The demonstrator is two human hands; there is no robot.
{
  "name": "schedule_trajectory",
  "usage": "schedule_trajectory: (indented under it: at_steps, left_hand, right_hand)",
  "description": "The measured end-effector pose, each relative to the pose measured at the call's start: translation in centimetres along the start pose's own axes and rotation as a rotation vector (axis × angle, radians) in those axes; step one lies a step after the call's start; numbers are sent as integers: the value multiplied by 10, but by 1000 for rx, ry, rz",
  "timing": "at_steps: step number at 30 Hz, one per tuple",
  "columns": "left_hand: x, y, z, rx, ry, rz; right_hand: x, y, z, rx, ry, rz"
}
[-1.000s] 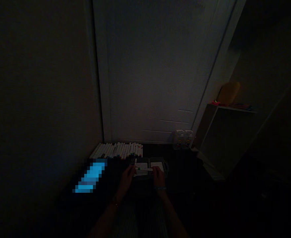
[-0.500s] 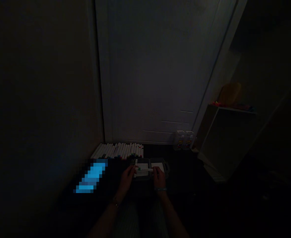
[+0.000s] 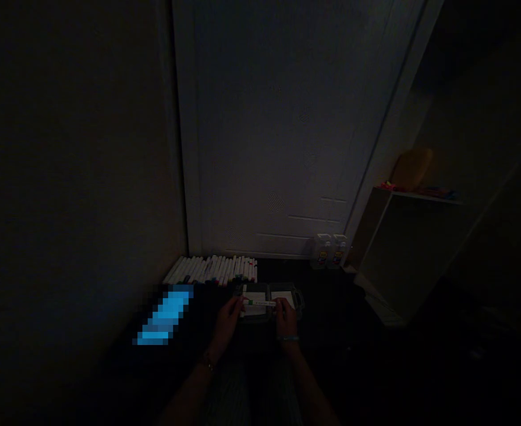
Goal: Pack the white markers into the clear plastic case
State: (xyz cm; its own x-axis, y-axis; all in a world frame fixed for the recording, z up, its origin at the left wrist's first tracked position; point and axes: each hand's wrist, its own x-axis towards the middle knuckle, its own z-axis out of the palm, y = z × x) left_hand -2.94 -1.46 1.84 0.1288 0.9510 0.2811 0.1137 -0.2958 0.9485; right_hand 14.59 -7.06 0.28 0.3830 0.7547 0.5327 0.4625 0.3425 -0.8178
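Two hands are pinching one white marker (image 3: 261, 303) between them: the left hand (image 3: 228, 315) is gripping its left end, the right hand (image 3: 286, 315) its right end. The marker is lying level in the air over an open case (image 3: 299, 300); it is looking smooth, straight and slim, with a green band near the left fingers and small dark print along the barrel, too tiny to read. The case is showing clear, shiny plastic, with rounded corners and a loop-like part on its right side; flat white sheets are lying in both halves. A second white stick, maybe another marker, is standing lengthwise by the left half's edge. The case is sitting on a dark, flat counter (image 3: 331, 316).

Behind, to the left, a row of markers (image 3: 216, 270) is lying side by side, white barrels, some coloured ends showing. Two clear boxes (image 3: 322, 251) are standing near the pale panel (image 3: 264, 130), which is carrying raised lines.

Fingers are covering both marker ends, and the hands are hiding part of the case's near edge. A blue patch (image 3: 166, 316) is breaking into blocks, contents unreadable. Forearms are running off the bottom edge; deep shadow is swallowing the lower right.
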Motion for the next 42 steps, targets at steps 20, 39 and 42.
schedule_trajectory:
  at_steps: [20, 39, 42]
  left_hand:
    - [0, -3, -1, -34, 8, 6]
    - [0, -4, -2, -23, 5, 16]
    - [-1, -2, -2, -21, 28, 5]
  right_hand:
    - [1, -2, -3, 84, 4, 11]
    - [1, -4, -4, 111, 14, 17]
    - [1, -4, -4, 127, 13, 20]
